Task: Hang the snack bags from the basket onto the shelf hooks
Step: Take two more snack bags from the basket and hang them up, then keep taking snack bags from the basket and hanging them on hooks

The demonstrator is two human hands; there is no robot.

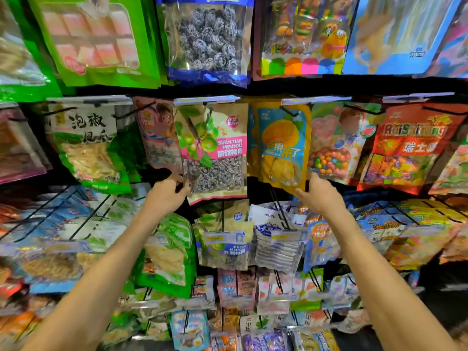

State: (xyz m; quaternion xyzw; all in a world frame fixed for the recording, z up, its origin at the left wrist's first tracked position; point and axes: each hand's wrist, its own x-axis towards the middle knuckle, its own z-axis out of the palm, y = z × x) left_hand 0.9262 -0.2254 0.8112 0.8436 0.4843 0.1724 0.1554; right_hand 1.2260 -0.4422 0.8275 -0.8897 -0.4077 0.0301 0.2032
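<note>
A plum snack bag (pixel 215 148) with green fruit and a pink label hangs from a hook (pixel 206 103) in the middle row. My left hand (pixel 168 193) pinches its lower left corner. Right beside it hangs a yellow and blue mango bag (pixel 281 145) on another hook (pixel 288 111). My right hand (pixel 316 193) grips that bag's lower right edge. Both arms reach up from below. No basket is in view.
The shelf wall is packed with hanging snack bags: a green chicken-feet bag (pixel 86 145) to the left, a candy bag (pixel 334 145) and a red bag (pixel 410 148) to the right. More rows of bags and wire hooks (pixel 281 211) jut out below my hands.
</note>
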